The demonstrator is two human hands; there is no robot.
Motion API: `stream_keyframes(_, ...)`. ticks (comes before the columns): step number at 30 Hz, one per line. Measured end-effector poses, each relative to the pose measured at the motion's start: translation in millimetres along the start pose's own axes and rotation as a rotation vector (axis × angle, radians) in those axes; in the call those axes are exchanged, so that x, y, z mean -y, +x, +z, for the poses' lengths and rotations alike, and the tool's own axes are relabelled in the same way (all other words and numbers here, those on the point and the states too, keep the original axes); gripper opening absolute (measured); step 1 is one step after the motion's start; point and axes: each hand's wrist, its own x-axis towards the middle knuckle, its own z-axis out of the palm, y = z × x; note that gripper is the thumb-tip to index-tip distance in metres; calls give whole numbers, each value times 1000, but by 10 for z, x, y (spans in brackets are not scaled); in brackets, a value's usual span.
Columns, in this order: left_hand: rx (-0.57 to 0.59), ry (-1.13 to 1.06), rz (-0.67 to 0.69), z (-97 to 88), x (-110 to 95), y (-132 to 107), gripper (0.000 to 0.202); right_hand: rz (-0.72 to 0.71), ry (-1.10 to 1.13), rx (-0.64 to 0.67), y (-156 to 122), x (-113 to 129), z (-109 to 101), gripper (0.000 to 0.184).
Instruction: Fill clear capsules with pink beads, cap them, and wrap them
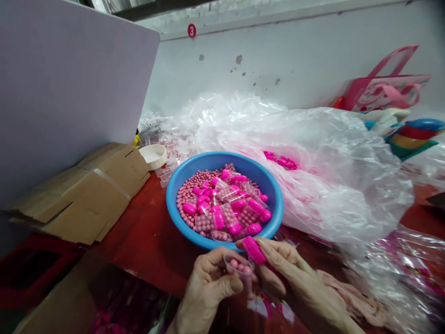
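Between the thumb and fingers of my left hand (208,283) is a small clear plastic container (246,280), its open top showing pink beads inside. My right hand (295,273) pinches a bright pink cap (253,250) just above and to the right of the container's mouth; cap and container look apart. Behind both hands stands a blue basin (177,227). Loose pink beads (201,178) cover its left and back, and several capped containers of beads (229,215) lie heaped on top of them.
Folded cardboard (93,195) lies at left beside a white round lid or dish (155,157). A large clear plastic bag (333,171) with pink caps (281,161) spreads right of the basin. Clear empty containers (222,109) are piled behind. A pink bag (389,90) stands at back right.
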Motion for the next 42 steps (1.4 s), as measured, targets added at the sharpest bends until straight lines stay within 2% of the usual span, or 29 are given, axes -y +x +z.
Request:
stream_keyframes(3,45,-115,0,-1,95,-26,25,24,-21,-48,-53,-8,38,44)
stream_keyframes(5,-29,-137,39,-27,123,-25,23,18,-36,-55,-79,-38,15,47)
stream_keyframes(8,-150,-3,94,-73,107,-9,16,15,-45,-62,-102,-103,-55,46)
stream_keyframes(14,-193,354,216,-72,10,-20,8,10,-77,-82,-133,-197,-69,44)
stream_keyframes(19,-233,301,180,-42,67,-102,13,19,-133,-127,-159,-210,-25,44)
stream_keyframes(25,-336,294,212,-18,147,-183,11,26,-111,-178,-197,-218,-4,43)
stream_keyframes(28,-283,373,254,-33,158,-181,14,-24,-146,-166,-213,-183,45,41)
stream_keyframes(34,-123,652,318,-153,218,-153,27,-153,-494,-52,-172,-135,29,24)
stream_keyframes(36,-140,652,278,-234,308,-153,26,-169,-649,-14,-134,-175,-19,28)
stream_keyframes(40,-202,610,178,-434,570,-145,17,-100,-887,112,-78,-347,-123,36)
stream_keyframes(42,-210,612,158,-519,683,-133,14,-128,-978,96,-93,-466,-181,34)
